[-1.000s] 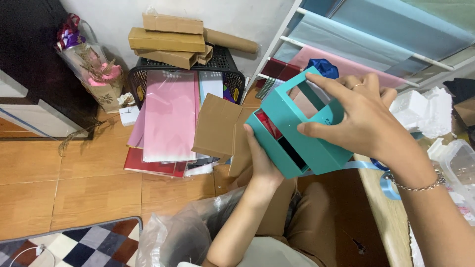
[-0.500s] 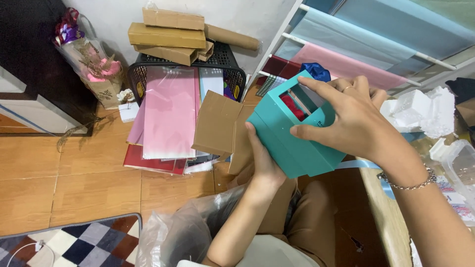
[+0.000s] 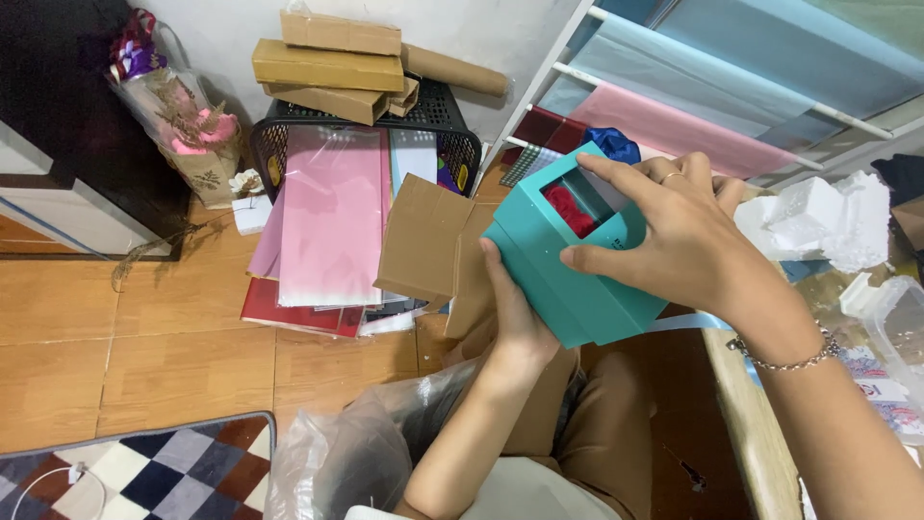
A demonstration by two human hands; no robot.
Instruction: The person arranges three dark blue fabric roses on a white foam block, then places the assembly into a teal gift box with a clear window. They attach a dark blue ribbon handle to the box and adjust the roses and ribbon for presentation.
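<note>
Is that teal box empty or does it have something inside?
Not empty: red contents show through the window of the teal box, held between left hand and right hand.

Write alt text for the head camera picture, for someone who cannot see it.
Seen from above, a person's left hand supports a teal box from below while the right hand presses on its windowed top, where something red shows inside. Beyond, on the wooden floor, lie pink paper sheets, cardboard pieces and a black basket.

A teal box with red inside, pink sheets, a black-and-white checkered rug.
</note>
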